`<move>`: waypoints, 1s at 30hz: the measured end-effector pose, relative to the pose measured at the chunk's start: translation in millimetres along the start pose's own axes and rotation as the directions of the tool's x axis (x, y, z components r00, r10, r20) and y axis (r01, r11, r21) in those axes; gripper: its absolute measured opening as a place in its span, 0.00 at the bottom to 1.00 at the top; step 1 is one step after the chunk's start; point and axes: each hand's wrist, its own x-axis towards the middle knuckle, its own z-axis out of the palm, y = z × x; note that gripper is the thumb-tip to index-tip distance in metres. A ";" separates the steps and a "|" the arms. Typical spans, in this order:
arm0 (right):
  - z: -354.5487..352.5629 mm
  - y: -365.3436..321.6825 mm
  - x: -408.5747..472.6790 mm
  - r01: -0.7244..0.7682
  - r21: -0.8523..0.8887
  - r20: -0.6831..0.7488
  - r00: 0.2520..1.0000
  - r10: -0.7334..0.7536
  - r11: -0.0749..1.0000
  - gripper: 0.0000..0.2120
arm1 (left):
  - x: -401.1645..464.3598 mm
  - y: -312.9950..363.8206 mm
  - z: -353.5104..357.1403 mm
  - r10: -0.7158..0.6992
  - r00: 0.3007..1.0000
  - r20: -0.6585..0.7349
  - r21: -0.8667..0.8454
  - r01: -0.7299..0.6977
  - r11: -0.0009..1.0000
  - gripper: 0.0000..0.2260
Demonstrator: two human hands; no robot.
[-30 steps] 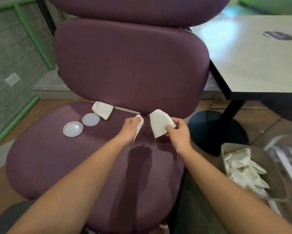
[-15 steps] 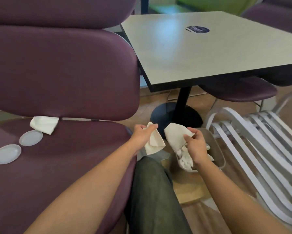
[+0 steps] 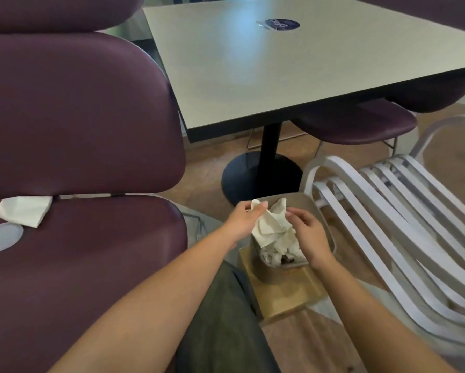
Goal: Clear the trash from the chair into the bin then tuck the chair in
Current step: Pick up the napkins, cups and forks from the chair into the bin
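Left hand [image 3: 243,219] pinching napkin [image 3: 266,224] over bin [image 3: 324,219], right hand [image 3: 308,235] loosely curled, touching it, 1 napkin [image 3: 24,211] and lid [image 3: 1,236] at seat's back edge, table sticker [image 3: 281,24] unreadable

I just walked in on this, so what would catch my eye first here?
Both hands meet over the bin on the floor right of the purple chair; the left hand pinches a crumpled napkin, the right hand hovers beside it. Another napkin and a plastic lid lie on the seat.
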 end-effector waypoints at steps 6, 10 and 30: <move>-9.9 -9.6 -0.3 0.148 -0.089 0.003 0.989 -0.149 0.985 0.09 | 9.2 13.4 28.9 -0.019 0.997 0.074 -0.064 0.024 0.998 0.21; -23.6 -12.1 19.9 0.151 -0.198 -0.140 0.974 -0.181 0.968 0.09 | 10.1 18.6 34.3 0.002 0.996 0.090 -0.098 0.006 0.995 0.19; 78.7 -43.2 18.0 0.391 -0.424 0.219 0.920 -0.326 0.817 0.13 | 11.7 -22.0 -77.0 0.140 0.962 -0.233 0.236 -0.084 0.968 0.16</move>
